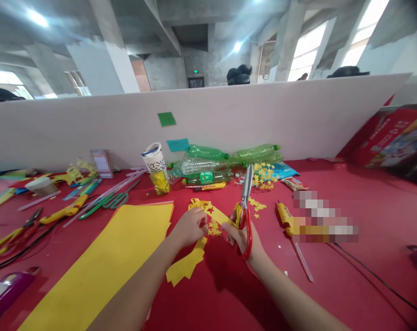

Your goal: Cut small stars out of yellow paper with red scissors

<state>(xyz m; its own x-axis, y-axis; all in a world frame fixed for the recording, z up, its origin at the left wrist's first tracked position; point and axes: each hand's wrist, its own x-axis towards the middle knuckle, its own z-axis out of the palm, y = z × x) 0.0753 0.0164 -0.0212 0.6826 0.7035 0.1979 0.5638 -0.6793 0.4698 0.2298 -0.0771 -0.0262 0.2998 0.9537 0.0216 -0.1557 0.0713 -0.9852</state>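
Note:
My right hand [245, 236] is closed round red-handled scissors [246, 188], whose blades point up and away. A yellow paper strip [219, 216] is also pinched at its thumb. My left hand [190, 226] sits just left of it with curled fingers; what they hold, if anything, is hidden. Beyond the left hand lie cut yellow scraps [199, 203], and small yellow paper stars [214, 227] lie between the hands. Below the left hand rests a jagged yellow paper offcut [188, 263]. A stack of yellow paper sheets [125, 248] lies under and beside my left forearm.
Green plastic bottles [206, 177] and a star pile [263, 175] stand along the white partition [125, 124]. At right is a yellow glue gun [284, 218] with a cable. Pliers [13, 239], green scissors [115, 201] and a patterned cup [154, 158] are at left.

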